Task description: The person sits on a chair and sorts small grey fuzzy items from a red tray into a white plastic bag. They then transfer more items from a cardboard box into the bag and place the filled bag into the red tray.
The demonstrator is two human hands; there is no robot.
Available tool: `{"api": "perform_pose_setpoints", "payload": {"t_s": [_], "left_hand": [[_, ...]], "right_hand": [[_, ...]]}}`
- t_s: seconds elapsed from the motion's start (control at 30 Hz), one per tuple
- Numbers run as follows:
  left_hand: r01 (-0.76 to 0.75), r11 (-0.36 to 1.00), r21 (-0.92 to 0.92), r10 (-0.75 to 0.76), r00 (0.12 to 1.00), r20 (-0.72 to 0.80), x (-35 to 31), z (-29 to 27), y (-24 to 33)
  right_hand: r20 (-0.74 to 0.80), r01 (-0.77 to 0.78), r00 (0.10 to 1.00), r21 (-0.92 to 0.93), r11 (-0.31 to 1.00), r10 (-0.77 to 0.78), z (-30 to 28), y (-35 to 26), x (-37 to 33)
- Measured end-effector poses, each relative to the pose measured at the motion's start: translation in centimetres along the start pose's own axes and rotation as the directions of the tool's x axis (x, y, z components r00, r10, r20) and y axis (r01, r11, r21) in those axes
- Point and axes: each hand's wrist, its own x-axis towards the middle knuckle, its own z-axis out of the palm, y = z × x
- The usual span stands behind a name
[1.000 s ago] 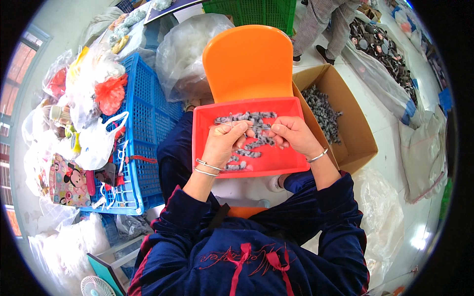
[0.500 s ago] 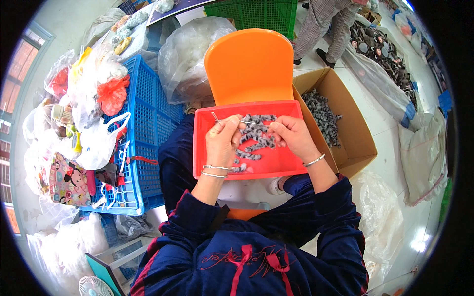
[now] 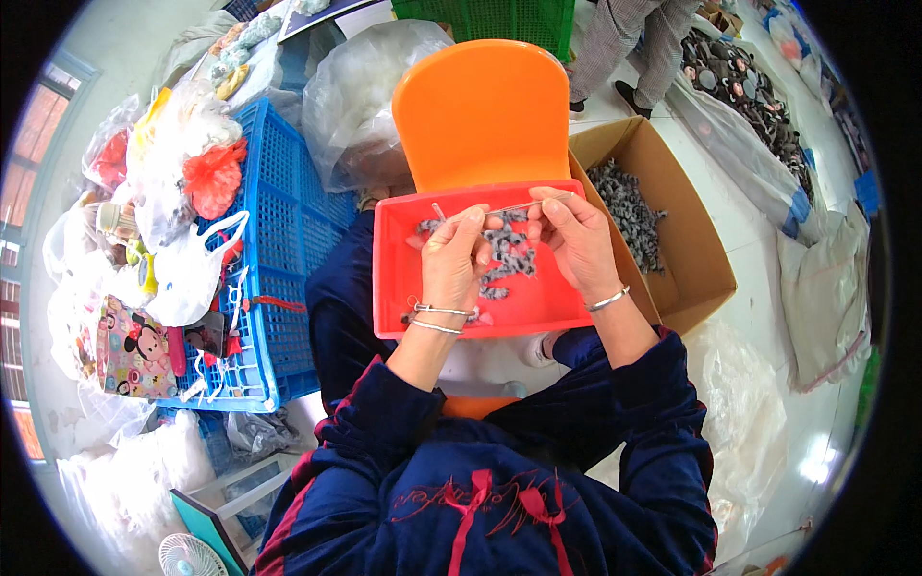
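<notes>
My left hand [image 3: 454, 257] is closed around a thin metal rod [image 3: 514, 205], one end of which sticks out past the thumb. At the rod's other end, the thumb and forefinger of my right hand [image 3: 578, 245] pinch together on it. Whether a small piece sits in that pinch I cannot make out. Both hands are over a red plastic tray [image 3: 538, 312]. Inside it lie several grey-and-black fuzzy strips [image 3: 509, 259], partly hidden by my hands.
An orange chair [image 3: 485, 110] stands behind the tray. To its right is a cardboard box [image 3: 696, 230] with more grey fuzzy pieces [image 3: 626, 216]. A blue plastic crate [image 3: 283, 192] with bags stands on the left. A person's legs [image 3: 629, 48] show at the far right.
My right hand has turned and risen a little, with the rod's end rising too. My left hand has shifted slightly right. The whole view has moved a little.
</notes>
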Motion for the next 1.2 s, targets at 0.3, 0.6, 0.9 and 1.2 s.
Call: {"api": "perform_pose_setpoints", "payload": {"t_s": [0.3, 0.6, 0.9, 1.2], "left_hand": [[-0.21, 0.392, 0.896, -0.251, 0.912, 0.324, 3.4, -5.4, -2.3], [-0.281, 0.263, 0.923, -0.355, 0.861, 0.364, 4.5, -9.2, -3.5], [-0.117, 0.772, 0.625, -0.175, 0.906, 0.386, -0.7, -2.9, 4.7], [-0.006, 0.927, 0.376, -0.116, 0.946, 0.302, -0.2, -4.9, 4.7]], "right_hand": [[-0.131, 0.115, 0.983, -0.097, 0.989, -0.127, -2.1, -3.2, 1.3], [0.016, -0.081, 0.996, -0.326, 0.942, 0.092, -3.2, -2.8, 0.8], [0.253, -0.224, 0.876, -0.541, 0.811, 0.411, 1.0, -2.2, -1.2], [0.322, -0.147, 0.886, -0.488, 0.86, 0.334, 0.3, -0.4, -1.2]]}}
